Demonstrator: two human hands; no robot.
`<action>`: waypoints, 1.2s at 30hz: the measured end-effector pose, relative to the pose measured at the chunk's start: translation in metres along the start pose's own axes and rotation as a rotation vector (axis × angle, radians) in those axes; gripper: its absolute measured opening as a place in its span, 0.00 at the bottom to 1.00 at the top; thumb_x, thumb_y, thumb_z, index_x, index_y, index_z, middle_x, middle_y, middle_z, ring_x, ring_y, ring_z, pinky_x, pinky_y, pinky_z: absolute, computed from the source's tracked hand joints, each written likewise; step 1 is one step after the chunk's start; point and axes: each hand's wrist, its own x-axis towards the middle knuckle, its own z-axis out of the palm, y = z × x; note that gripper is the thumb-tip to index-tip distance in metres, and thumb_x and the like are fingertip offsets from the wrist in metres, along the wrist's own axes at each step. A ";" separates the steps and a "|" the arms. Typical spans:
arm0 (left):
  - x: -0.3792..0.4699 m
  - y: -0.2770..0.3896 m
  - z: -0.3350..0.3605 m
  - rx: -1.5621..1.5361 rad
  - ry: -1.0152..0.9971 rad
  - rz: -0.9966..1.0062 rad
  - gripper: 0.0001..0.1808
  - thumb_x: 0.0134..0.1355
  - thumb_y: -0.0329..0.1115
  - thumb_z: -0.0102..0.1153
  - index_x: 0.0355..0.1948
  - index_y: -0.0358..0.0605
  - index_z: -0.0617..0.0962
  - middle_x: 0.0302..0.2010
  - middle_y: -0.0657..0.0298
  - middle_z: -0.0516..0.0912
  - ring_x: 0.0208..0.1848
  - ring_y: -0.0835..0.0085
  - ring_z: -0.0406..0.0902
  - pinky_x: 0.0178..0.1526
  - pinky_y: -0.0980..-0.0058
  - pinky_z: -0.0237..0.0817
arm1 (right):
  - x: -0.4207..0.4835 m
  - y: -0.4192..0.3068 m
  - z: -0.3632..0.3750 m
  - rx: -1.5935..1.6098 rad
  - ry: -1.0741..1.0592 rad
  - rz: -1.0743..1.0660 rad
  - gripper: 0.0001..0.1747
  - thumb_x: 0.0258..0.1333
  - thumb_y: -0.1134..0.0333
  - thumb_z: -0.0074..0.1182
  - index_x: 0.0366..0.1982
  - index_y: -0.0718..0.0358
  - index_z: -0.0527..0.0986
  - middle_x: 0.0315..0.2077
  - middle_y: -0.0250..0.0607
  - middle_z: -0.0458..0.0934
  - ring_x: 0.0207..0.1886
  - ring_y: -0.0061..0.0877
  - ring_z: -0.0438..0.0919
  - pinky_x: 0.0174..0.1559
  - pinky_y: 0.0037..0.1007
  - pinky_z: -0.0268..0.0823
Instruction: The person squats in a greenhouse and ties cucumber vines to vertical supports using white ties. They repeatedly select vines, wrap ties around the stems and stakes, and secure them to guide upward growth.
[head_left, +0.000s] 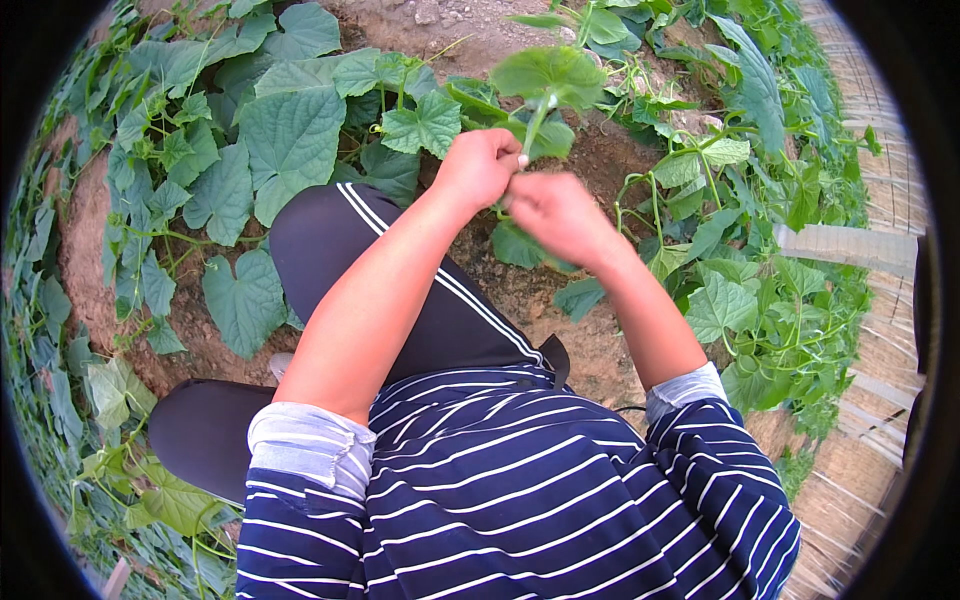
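Observation:
My left hand (484, 166) pinches a pale green stem (537, 126) between thumb and fingers. A broad leaf (551, 75), blurred by motion, stands above this stem. Close against the left fingertips is my right hand (561, 216), its fingers curled and smeared by motion. Whether it grips anything is hidden. Below the hands, a lobed leaf (517, 244) hangs over brown soil (592, 345). Left of the left hand, a toothed cucumber-like leaf (424, 124) grows among thin tendrils.
Dense vines with large leaves (292, 142) spread on the left, close to my bent knee (315, 247). More vines (720, 307) trail along the right. Beyond them, a pale flat strip (847, 247) juts in near a netted or slatted surface (889, 330).

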 end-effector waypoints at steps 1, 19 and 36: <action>0.001 -0.001 -0.001 -0.095 -0.036 -0.050 0.06 0.59 0.30 0.59 0.34 0.37 0.79 0.23 0.64 0.81 0.23 0.80 0.76 0.27 0.79 0.69 | -0.002 -0.002 0.007 -0.040 -0.045 -0.109 0.11 0.52 0.63 0.51 0.23 0.64 0.71 0.25 0.51 0.75 0.31 0.48 0.75 0.35 0.42 0.68; 0.021 -0.006 -0.003 -0.665 -0.113 -0.343 0.09 0.56 0.34 0.65 0.34 0.40 0.82 0.28 0.68 0.82 0.28 0.82 0.74 0.33 0.82 0.65 | -0.039 0.011 0.049 0.876 0.189 0.422 0.14 0.56 0.73 0.54 0.45 0.71 0.72 0.26 0.36 0.78 0.26 0.19 0.77 0.28 0.21 0.70; 0.018 -0.010 0.002 0.185 0.015 0.178 0.09 0.46 0.27 0.62 0.32 0.44 0.81 0.30 0.59 0.79 0.32 0.62 0.78 0.36 0.68 0.69 | 0.011 0.059 0.049 0.774 0.377 0.427 0.07 0.59 0.74 0.50 0.37 0.67 0.78 0.20 0.30 0.75 0.19 0.14 0.71 0.23 0.18 0.64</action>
